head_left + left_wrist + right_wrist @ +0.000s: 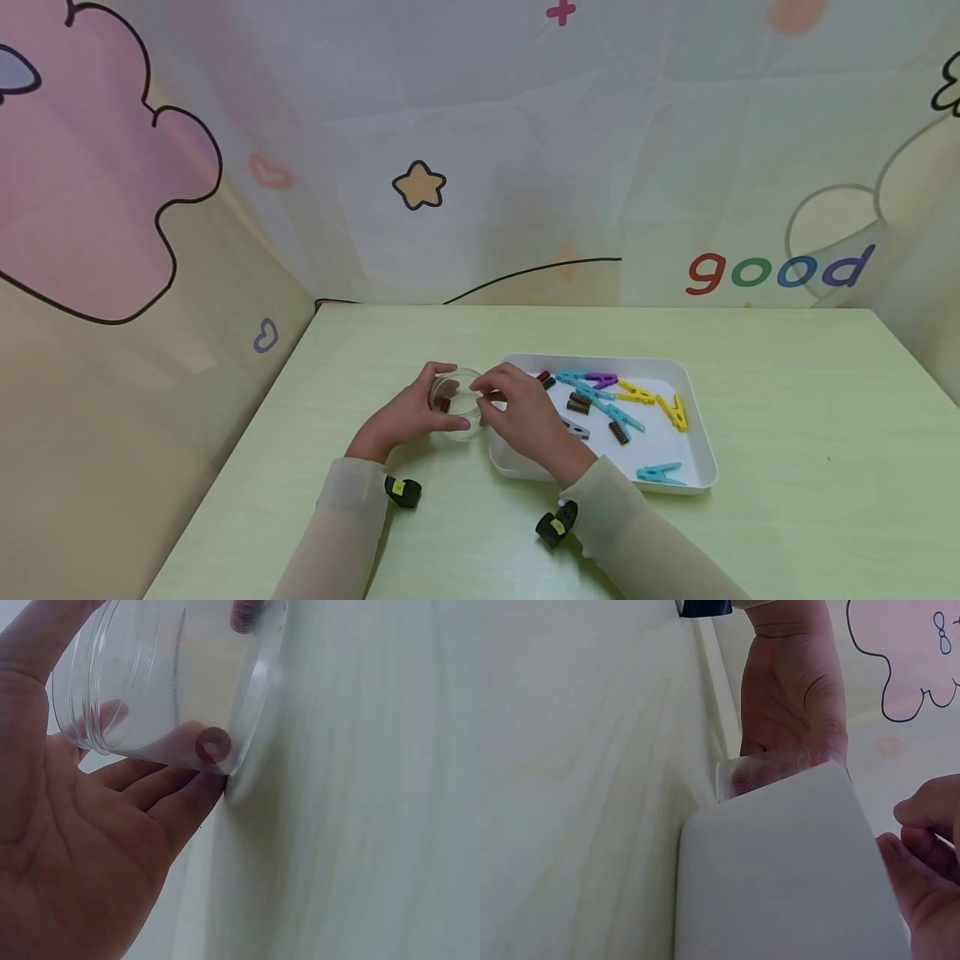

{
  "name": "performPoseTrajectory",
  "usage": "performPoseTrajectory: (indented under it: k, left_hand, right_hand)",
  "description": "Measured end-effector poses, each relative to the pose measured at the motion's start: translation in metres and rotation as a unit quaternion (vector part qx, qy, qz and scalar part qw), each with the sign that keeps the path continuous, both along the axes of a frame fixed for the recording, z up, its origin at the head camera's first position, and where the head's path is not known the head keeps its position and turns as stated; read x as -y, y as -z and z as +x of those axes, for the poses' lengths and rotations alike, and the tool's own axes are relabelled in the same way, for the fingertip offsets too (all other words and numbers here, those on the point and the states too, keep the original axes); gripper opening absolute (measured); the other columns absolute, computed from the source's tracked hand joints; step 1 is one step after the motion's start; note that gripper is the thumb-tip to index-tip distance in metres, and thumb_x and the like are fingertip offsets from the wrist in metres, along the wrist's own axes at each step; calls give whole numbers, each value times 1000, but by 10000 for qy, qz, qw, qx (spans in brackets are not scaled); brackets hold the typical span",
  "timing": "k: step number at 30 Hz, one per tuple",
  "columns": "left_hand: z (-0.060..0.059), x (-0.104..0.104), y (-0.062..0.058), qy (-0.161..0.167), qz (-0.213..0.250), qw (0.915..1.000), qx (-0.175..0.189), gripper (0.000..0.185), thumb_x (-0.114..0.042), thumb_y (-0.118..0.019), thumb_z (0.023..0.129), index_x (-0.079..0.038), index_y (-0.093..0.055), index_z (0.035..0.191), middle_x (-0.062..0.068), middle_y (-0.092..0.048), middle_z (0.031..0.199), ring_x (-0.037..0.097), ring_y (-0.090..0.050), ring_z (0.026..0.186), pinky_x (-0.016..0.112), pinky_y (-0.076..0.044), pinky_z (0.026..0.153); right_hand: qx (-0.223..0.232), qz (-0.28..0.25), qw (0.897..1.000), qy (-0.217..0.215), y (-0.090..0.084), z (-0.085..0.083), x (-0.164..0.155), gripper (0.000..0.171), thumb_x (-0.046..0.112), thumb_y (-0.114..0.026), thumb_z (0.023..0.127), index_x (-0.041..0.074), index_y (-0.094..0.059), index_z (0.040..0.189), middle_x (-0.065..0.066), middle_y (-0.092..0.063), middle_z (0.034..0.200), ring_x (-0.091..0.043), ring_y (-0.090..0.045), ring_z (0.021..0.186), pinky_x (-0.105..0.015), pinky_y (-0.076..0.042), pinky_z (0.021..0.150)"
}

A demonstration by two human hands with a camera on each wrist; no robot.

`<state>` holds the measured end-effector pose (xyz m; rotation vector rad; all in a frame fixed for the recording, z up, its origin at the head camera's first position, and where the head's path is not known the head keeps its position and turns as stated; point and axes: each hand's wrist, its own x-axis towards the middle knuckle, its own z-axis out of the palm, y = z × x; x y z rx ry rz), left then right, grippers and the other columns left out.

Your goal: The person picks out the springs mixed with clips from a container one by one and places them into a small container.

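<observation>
My left hand (408,414) grips a clear round jar (161,682), thumb on the near side and fingers round the far side, low over the table. Inside the jar lie a red-brown coil (246,616) and another one seen end-on as a ring (201,747), both near its base. At the jar's mouth is my right hand (525,412), its thumb and forefinger bent with a small gap and nothing visible between the fingertips (904,815). Beside the jar stands a white tray (693,475) with several small brown coils (578,403), partly covered by the right hand.
In the tray lie several plastic clothespins: light blue ones (660,473), yellow ones (675,412), a purple one (602,379) and a grey one (576,429). Dark and red coils (545,380) sit near its back left. The pale table (795,433) runs back to a printed cloth (525,167).
</observation>
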<state>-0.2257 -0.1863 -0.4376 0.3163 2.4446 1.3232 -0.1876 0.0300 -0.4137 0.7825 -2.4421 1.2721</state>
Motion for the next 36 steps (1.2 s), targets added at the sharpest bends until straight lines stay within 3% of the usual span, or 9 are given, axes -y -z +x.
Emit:
performPoseTrajectory:
  k: [8, 18, 28, 36]
  left_hand:
    - [-1, 1, 1, 20, 14, 10000, -37, 95, -46, -86, 69, -32, -28, 143, 1, -53, 139, 18, -53, 109, 38, -40, 97]
    - [-3, 1, 2, 148, 98, 9998, -69, 92, -40, -85, 72, -28, -28, 143, 6, -58, 124, 21, -52, 102, 34, -40, 89]
    - [-3, 1, 2, 128, 108, 9998, -88, 93, -43, -86, 70, -29, -29, 142, 3, -56, 131, 19, -53, 110, 37, -39, 96]
    - [-1, 1, 1, 39, 55, 9999, -93, 98, -48, -87, 65, -31, -30, 142, 1, -55, 132, 18, -53, 114, 40, -40, 101]
  right_hand:
    - [222, 95, 9996, 130, -6, -1, -5, 16, 5, -67, 89, 9, -70, 104, -2, -63, 101, -14, -68, 91, -28, -56, 83]
    - [394, 199, 9990, 122, -12, -3, -10, 18, 7, -67, 89, 9, -69, 106, -6, -64, 104, -16, -69, 93, -30, -56, 85]
    - [644, 379, 9970, 202, -16, -5, -14, 20, 8, -70, 88, 11, -69, 108, -3, -64, 107, -18, -68, 92, -32, -57, 82]
    - [539, 594, 9966, 211, -18, -8, -21, 20, 10, -70, 87, 9, -69, 107, -4, -64, 107, -19, -67, 92, -32, -57, 82]
